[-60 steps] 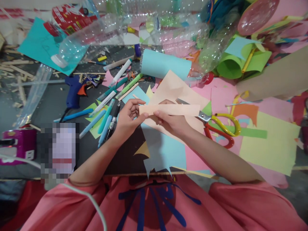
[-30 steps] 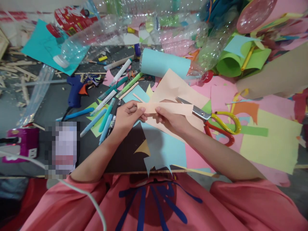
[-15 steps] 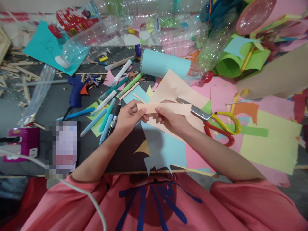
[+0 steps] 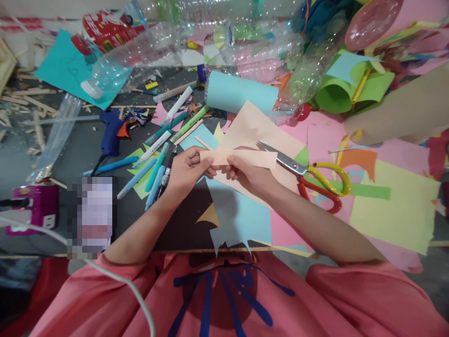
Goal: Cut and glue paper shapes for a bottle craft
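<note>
A narrow peach paper strip (image 4: pixel 254 158) is stretched level between my two hands. My left hand (image 4: pixel 191 171) pinches its left end, thumb on top and fingers curled beneath. Near the strip's middle, my right hand (image 4: pixel 250 175) grips it with the thumb on the front, and the right end sticks out past that hand. Behind and below lies a larger peach sheet (image 4: pixel 252 126). Open-bladed scissors (image 4: pixel 298 168) with yellow and red handles rest on the papers just right of the strip. A light blue sheet (image 4: pixel 242 215) lies beneath my hands.
Markers (image 4: pixel 154 150) and pens lie left of my hands, with a blue glue gun (image 4: pixel 111 133) and a phone (image 4: pixel 96 213) farther left. A blue-wrapped bottle (image 4: pixel 242 93) and clear bottles lie behind. Coloured paper (image 4: pixel 393 201) covers the right side.
The right end of the strip has shifted very slightly. Both hands keep nearly the same place and grip.
</note>
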`<state>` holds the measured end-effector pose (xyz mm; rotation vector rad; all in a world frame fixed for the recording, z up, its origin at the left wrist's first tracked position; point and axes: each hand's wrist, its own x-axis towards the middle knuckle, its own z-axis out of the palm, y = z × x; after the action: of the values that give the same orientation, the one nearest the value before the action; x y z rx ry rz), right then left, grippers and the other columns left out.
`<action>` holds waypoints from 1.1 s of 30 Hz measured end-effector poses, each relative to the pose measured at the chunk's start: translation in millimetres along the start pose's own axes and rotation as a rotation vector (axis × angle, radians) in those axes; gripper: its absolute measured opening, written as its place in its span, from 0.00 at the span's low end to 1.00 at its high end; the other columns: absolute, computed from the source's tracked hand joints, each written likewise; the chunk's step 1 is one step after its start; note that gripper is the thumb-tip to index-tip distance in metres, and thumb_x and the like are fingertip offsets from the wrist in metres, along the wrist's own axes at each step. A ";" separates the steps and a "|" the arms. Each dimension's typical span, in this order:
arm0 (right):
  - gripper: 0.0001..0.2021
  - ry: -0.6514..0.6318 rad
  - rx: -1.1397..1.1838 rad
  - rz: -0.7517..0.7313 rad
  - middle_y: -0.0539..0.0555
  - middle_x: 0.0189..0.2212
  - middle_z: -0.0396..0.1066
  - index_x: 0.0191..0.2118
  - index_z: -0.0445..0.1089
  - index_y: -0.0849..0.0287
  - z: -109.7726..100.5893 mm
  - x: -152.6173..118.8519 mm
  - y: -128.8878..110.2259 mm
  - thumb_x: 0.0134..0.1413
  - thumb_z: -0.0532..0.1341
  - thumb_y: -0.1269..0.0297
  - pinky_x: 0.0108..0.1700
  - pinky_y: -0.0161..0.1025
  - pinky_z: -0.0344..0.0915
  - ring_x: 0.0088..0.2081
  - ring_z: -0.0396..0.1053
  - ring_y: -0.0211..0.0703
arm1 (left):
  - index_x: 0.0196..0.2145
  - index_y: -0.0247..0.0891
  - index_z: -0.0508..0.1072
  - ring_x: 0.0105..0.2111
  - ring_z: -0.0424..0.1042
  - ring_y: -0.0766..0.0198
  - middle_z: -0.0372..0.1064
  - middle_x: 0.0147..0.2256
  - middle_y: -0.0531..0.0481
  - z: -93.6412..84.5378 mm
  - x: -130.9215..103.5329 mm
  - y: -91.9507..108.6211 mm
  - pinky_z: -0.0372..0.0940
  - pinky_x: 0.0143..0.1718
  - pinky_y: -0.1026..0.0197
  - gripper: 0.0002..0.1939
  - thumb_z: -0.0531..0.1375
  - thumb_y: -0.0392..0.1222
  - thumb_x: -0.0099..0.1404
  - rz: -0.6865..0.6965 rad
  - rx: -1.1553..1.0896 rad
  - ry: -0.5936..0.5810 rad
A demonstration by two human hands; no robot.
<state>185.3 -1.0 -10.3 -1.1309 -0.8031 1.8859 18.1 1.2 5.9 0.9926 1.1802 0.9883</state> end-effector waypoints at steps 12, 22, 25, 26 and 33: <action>0.18 -0.019 -0.057 -0.071 0.45 0.18 0.63 0.22 0.65 0.58 0.4 -2.7 -1.9 0.47 0.68 0.50 0.25 0.33 0.58 0.21 0.59 0.31 | 0.25 0.37 0.69 0.17 0.72 0.68 0.72 0.18 0.55 -0.5 0.2 -0.1 0.70 0.22 0.66 0.12 0.69 0.43 0.50 0.026 0.002 0.036; 0.18 0.036 -0.032 -0.082 0.44 0.17 0.63 0.23 0.63 0.58 2.5 -3.2 -1.9 0.45 0.69 0.51 0.22 0.32 0.56 0.19 0.59 0.29 | 0.27 0.36 0.69 0.17 0.72 0.67 0.73 0.18 0.53 -0.1 0.6 -0.8 0.70 0.21 0.66 0.12 0.68 0.43 0.52 0.046 -0.005 0.023; 0.19 0.025 -0.036 -0.108 0.44 0.17 0.63 0.24 0.63 0.57 3.2 -3.9 -3.7 0.45 0.69 0.49 0.22 0.32 0.57 0.19 0.60 0.30 | 0.27 0.36 0.69 0.16 0.72 0.67 0.72 0.18 0.54 0.0 0.7 -0.6 0.70 0.20 0.66 0.12 0.68 0.44 0.52 0.048 0.001 0.031; 0.18 0.010 -0.037 -0.140 0.43 0.17 0.63 0.24 0.64 0.57 3.2 -4.4 -4.2 0.45 0.68 0.49 0.23 0.33 0.58 0.19 0.60 0.30 | 0.27 0.36 0.69 0.16 0.72 0.67 0.72 0.17 0.55 0.1 0.8 -0.4 0.70 0.20 0.66 0.13 0.68 0.44 0.52 0.048 0.002 0.039; 0.05 -0.057 -0.052 -0.272 0.48 0.22 0.71 0.25 0.70 0.57 -2.5 -1.9 6.1 0.49 0.61 0.64 0.35 0.41 0.68 0.27 0.69 0.38 | 0.27 0.37 0.68 0.16 0.73 0.64 0.69 0.15 0.57 -1.8 3.7 0.7 0.71 0.21 0.64 0.13 0.68 0.45 0.51 0.096 -0.018 0.123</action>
<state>186.3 -5.3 -15.4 -0.9488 -0.9902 1.6844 16.6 5.1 5.4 0.9926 1.2314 1.1476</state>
